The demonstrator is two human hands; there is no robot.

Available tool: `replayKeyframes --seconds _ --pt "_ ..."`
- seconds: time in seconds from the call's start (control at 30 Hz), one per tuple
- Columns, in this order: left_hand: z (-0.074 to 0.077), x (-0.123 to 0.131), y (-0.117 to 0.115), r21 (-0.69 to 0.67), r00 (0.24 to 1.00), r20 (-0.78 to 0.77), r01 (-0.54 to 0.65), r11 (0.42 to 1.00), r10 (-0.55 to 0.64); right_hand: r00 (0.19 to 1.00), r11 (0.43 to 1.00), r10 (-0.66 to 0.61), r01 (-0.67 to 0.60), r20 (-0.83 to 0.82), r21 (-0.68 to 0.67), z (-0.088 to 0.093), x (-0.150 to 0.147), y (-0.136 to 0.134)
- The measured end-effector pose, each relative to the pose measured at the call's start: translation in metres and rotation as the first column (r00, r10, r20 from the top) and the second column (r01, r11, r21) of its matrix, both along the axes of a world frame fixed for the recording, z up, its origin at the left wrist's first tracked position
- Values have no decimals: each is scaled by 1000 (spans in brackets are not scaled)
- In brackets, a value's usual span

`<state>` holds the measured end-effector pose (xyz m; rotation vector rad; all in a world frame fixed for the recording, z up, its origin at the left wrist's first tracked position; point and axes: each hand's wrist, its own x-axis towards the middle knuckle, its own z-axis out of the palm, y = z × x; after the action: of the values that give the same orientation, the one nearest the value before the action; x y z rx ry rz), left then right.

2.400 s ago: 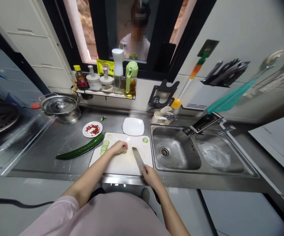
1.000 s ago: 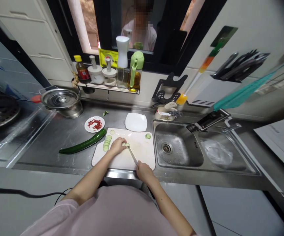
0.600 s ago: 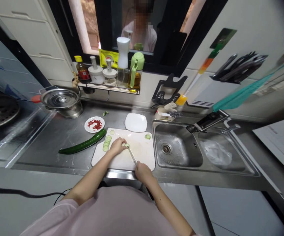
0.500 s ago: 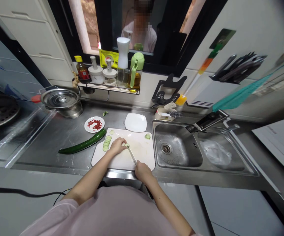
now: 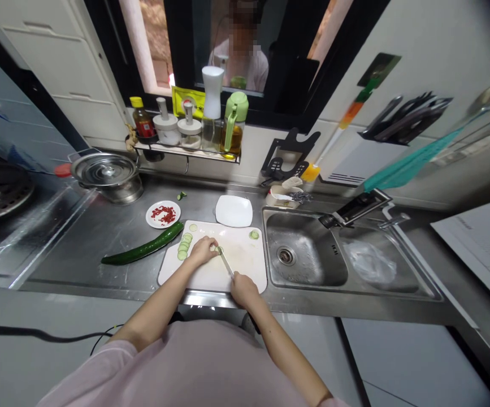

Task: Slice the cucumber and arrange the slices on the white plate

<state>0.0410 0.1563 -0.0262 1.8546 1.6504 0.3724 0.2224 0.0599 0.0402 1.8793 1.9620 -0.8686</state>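
Observation:
On a white cutting board (image 5: 211, 277) my left hand (image 5: 203, 251) is closed, its fingertips pinching a small cucumber slice (image 5: 218, 249). My right hand (image 5: 243, 290) grips the handle of a knife (image 5: 226, 264), whose blade tip meets the slice at my left fingertips. A row of overlapping cucumber slices (image 5: 184, 246) lies left of my left hand, with a single slice (image 5: 193, 228) above it. More cut cucumber (image 5: 254, 234) sits at the board's upper right corner. A long uncut piece of cucumber (image 5: 143, 249) rests on the counter, its end against the board's left side.
Behind the board are a plate of chopped red pieces (image 5: 163, 214) and a white square dish (image 5: 234, 211). A lidded steel pot (image 5: 109, 175) stands at left, a sink (image 5: 308, 249) at right. A rack of bottles and jars (image 5: 189, 150) hangs on the wall.
The knife and my right hand have shifted very slightly left and up, the blade closer to my left fingertips. My left hand stays at the slice. The other items keep their places.

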Motion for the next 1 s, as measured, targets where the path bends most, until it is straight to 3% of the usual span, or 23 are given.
replayKeyframes --seconds 0.47,0.77,1.0 --pt "2 0 1 -28 1000 5 -14 1000 15 1000 1000 0 0 -4 -10 3 -1 2" --pt "0 1 3 -30 1000 3 -9 1000 9 1000 1000 -7 6 -7 -22 14 -2 2" --pt "0 10 -1 -19 998 -18 -65 998 65 1000 1000 1 -1 4 9 13 5 -7"
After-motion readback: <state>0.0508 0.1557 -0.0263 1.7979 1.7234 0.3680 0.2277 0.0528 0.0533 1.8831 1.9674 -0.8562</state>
